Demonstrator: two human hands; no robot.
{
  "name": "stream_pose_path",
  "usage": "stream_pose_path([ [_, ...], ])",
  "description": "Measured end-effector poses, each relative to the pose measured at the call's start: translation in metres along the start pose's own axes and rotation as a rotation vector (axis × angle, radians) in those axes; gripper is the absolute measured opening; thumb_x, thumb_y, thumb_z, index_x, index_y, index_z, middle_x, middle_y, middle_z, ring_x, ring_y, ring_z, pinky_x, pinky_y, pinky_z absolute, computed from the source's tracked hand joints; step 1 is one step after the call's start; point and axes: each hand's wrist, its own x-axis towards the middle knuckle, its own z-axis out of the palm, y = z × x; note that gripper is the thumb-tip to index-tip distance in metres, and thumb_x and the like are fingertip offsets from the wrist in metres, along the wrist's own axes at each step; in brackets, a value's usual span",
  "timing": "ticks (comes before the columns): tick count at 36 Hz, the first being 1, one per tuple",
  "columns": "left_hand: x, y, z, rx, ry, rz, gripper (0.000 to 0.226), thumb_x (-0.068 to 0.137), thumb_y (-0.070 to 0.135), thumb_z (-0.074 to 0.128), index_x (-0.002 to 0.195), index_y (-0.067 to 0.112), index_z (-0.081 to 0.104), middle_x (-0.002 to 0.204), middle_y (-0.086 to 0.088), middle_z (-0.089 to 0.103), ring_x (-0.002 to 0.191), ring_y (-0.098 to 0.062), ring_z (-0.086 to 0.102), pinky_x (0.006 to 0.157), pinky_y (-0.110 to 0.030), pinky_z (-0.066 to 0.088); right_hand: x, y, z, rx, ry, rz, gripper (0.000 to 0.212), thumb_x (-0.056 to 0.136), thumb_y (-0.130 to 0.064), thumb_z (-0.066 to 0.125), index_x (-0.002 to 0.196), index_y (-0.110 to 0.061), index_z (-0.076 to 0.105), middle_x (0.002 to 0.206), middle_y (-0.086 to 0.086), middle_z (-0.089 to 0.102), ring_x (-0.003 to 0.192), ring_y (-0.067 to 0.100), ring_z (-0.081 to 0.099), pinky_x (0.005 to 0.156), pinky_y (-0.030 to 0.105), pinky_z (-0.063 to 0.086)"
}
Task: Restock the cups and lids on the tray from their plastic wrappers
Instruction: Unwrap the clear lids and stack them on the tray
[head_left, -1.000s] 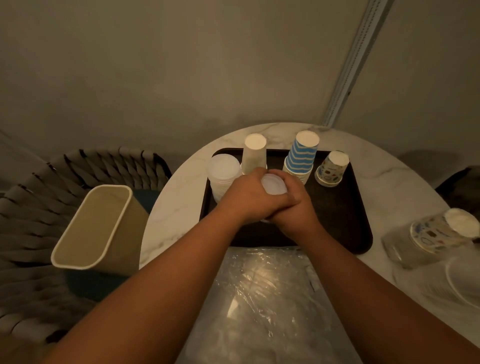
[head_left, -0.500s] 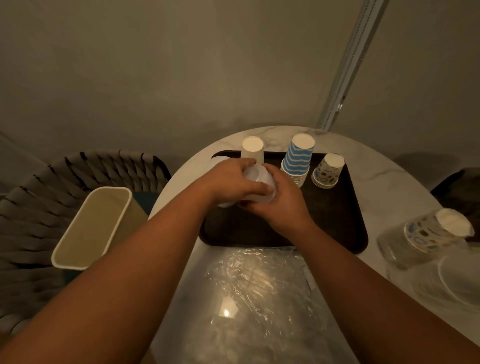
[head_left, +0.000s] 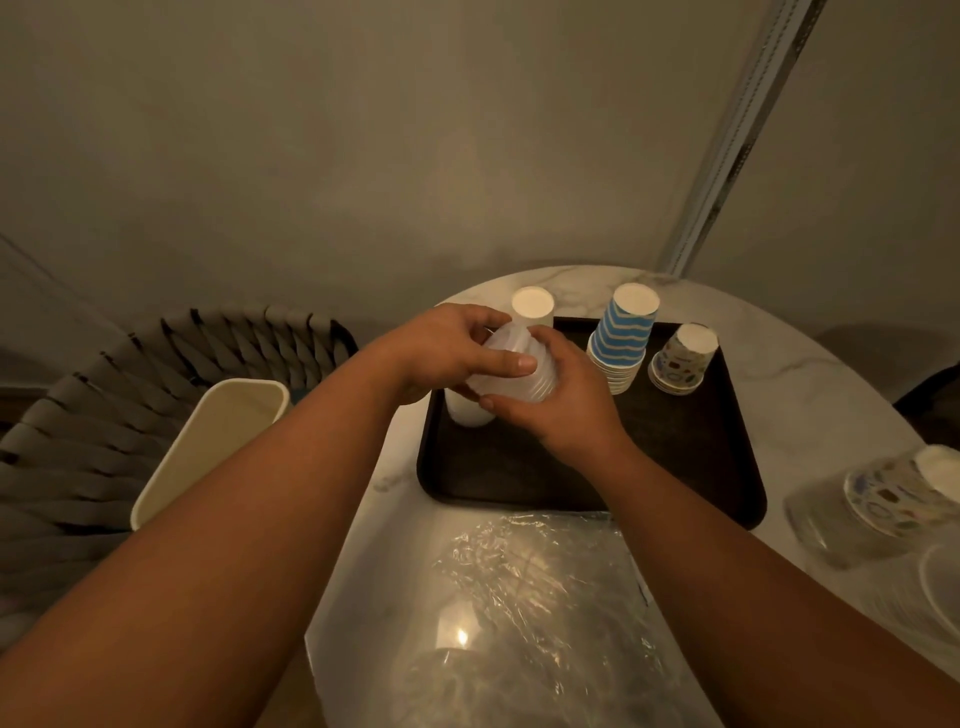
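Your left hand (head_left: 447, 348) grips the stack of clear lids (head_left: 511, 366) from above, your right hand (head_left: 558, 410) cups it from below, stack tilted, held over the dark tray's (head_left: 519, 478) left end

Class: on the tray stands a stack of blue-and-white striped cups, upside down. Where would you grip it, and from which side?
Probably grip the striped stack around its mid wall from the near right, where the tray is bare. It narrows upward, so a low grip slips less.
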Motion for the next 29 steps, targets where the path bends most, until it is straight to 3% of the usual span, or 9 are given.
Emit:
stream_pose_path([
  [3, 0.000, 0.000, -0.001, -0.012, 0.000, -0.011, 0.049, 0.079, 0.027, 0.078, 0.124, 0.022, 0.060, 0.111, -0.001, 0.066, 0.098, -0.018, 0.067, 0.076, -0.035, 0.061, 0.001, 0.002, 0.001, -0.013, -0.004, 0.003, 0.086, 0.063, -0.054, 0.084, 0.137, -0.031, 0.046, 0.129, -0.008, 0.057, 0.114, 0.012, 0.055, 0.097, 0.041, 0.050],
  [11, 0.003, 0.002, 0.001, 0.045, 0.008, -0.052, 0.059, 0.077, 0.026, 0.081, 0.130, 0.020, 0.056, 0.115, -0.005, 0.063, 0.099, -0.024, 0.067, 0.079, -0.044, 0.061, 0.001, 0.005, 0.005, 0.019, 0.005, 0.041, 0.090, 0.054, -0.065, 0.077, 0.133, -0.032, 0.047, 0.125, -0.006, 0.059, 0.111, 0.013, 0.057, 0.095, 0.040, 0.051],
  [16, 0.005, 0.003, -0.003, 0.002, 0.005, -0.074, 0.049, 0.080, 0.020, 0.079, 0.125, 0.019, 0.058, 0.114, -0.005, 0.064, 0.100, -0.024, 0.066, 0.075, -0.038, 0.062, 0.001, 0.007, 0.003, 0.060, -0.004, 0.042, 0.084, 0.054, -0.064, 0.079, 0.128, -0.036, 0.049, 0.123, -0.007, 0.058, 0.111, 0.013, 0.056, 0.095, 0.041, 0.052],
  [20, 0.008, 0.004, -0.007, -0.002, 0.078, -0.060, 0.048, 0.081, 0.023, 0.079, 0.123, 0.021, 0.056, 0.116, -0.004, 0.063, 0.102, -0.023, 0.064, 0.079, -0.044, 0.061, 0.000, 0.014, 0.000, 0.096, 0.030, 0.089, 0.080, 0.058, -0.057, 0.083, 0.126, -0.038, 0.047, 0.128, -0.007, 0.054, 0.116, 0.015, 0.053, 0.099, 0.042, 0.050],
  [22, 0.010, 0.004, -0.012, 0.133, 0.159, -0.039, 0.065, 0.078, 0.028, 0.082, 0.135, 0.019, 0.051, 0.126, -0.005, 0.059, 0.106, -0.025, 0.062, 0.081, -0.044, 0.060, -0.003, 0.018, -0.002, 0.120, 0.057, 0.105, 0.076, 0.062, -0.048, 0.087, 0.126, -0.034, 0.049, 0.126, -0.008, 0.055, 0.114, 0.013, 0.053, 0.101, 0.040, 0.048],
  [24, 0.014, 0.003, -0.018, 0.402, 0.234, -0.012, 0.080, 0.077, 0.034, 0.082, 0.145, 0.019, 0.043, 0.139, -0.007, 0.051, 0.118, -0.028, 0.056, 0.094, -0.040, 0.054, -0.006, 0.024, -0.003, 0.137, 0.067, 0.126, 0.076, 0.062, -0.044, 0.088, 0.127, -0.030, 0.051, 0.125, -0.008, 0.056, 0.114, 0.012, 0.053, 0.102, 0.040, 0.048],
  [29, 0.023, 0.000, -0.015, 0.852, 0.228, 0.046, 0.088, 0.079, 0.040, 0.079, 0.151, 0.020, 0.033, 0.151, -0.005, 0.040, 0.136, -0.027, 0.040, 0.105, -0.037, 0.037, -0.014, 0.032, -0.002, 0.158, 0.059, 0.175, 0.077, 0.064, -0.039, 0.089, 0.129, -0.029, 0.051, 0.126, -0.007, 0.055, 0.115, 0.013, 0.052, 0.101, 0.039, 0.049],
])
